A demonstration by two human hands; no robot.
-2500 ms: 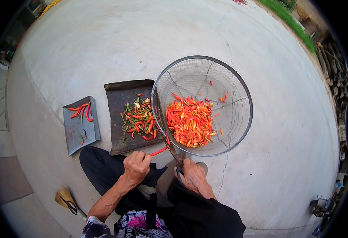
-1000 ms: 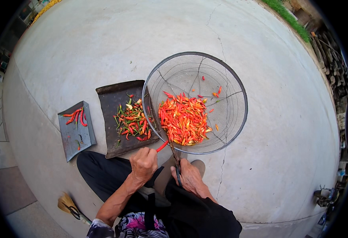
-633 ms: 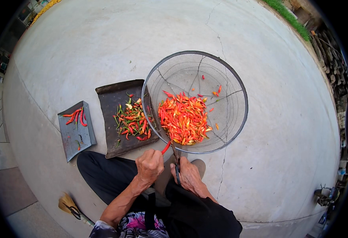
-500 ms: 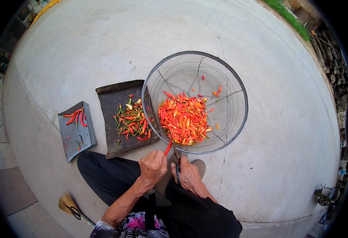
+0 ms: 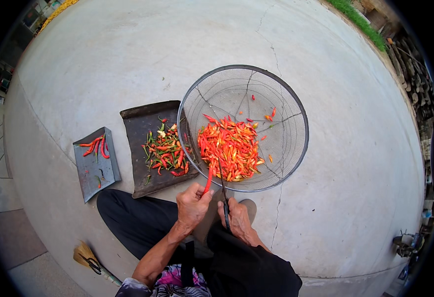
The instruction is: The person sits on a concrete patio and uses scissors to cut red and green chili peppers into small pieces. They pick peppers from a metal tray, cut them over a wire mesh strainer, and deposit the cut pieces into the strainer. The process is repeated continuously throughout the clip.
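- While left hand [image 5: 192, 204] pinched the chili [image 5: 208, 182], its long axis ran near-to-far.
- Right hand [image 5: 239, 217], fingers curled round scissors [image 5: 226, 210], sat just right.

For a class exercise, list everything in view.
Basket: one, grey, centre
Chilli pieces: many, reddish, in basket
Tray: one, black, left of basket
Small chillies: many, red and green, on tray
Pan: one, grey, beside tray
Long chillies: several, red, in pan
Broom: one, yellowish, lower left
Grass: one, green, upper right
Clutter: uncountable, mixed, edges
Held chilli: one, red, at basket rim
Scissors: one, dark, at basket rim
Trousers: one, black, bottom
Left hand: one, on chilli
Right hand: one, on scissors
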